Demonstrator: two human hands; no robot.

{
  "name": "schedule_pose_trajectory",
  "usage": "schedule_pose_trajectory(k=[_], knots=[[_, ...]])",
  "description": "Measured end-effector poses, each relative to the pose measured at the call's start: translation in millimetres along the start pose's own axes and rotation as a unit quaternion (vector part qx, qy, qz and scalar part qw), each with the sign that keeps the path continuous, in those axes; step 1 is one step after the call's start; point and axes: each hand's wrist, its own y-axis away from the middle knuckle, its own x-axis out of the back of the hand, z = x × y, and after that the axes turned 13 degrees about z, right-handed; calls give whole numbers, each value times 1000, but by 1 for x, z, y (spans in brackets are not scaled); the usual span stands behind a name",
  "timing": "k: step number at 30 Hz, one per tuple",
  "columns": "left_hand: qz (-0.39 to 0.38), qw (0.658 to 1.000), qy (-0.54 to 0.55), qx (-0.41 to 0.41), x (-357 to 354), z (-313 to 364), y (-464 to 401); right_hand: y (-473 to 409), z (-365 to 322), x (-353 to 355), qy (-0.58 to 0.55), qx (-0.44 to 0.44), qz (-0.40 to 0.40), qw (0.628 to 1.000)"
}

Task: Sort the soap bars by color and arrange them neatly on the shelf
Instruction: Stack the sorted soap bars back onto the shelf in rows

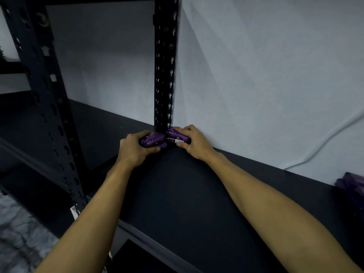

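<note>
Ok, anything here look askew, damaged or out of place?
Nothing damaged or spilled. Both hands, left hand and right hand, grip purple soap bars at the rear post on the shelf. A second purple pile sits apart at the far right edge, blurred. A loose white cable hangs along the wall.

Dark shelf (pixel 177 194) bears purple soap bars (pixel 167 137) at its back corner.

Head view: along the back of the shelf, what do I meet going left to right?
Front upright post → left hand gripping purple soap bars → right hand gripping a purple soap bar → white cable → purple soap pile at the right edge.
</note>
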Motion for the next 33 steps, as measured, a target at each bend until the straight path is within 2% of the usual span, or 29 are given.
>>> schedule_pose_trajectory(k=[4, 9, 13, 18, 24, 33], knots=[[-8, 1000, 2, -6, 3, 1, 1, 3, -5, 3, -10, -7, -6, 1000], [-36, 999, 4, -23, 6, 1, 2, 33, -18, 13, 22, -15, 33, 999], [-65, 997, 6, -47, 4, 5, 8, 78, -30, 41, 87, -33, 64, 994], [-113, 992, -2, -56, 4, 14, 23, 144, -47, 97, 172, -78, 64, 980], [-195, 969, 30, -150, -13, 56, 90, 228, -70, 182, 235, -126, 23, 964], [-198, 943, 47, -263, -36, 104, 192, 345, -120, 246, 319, -178, 74, 928]])
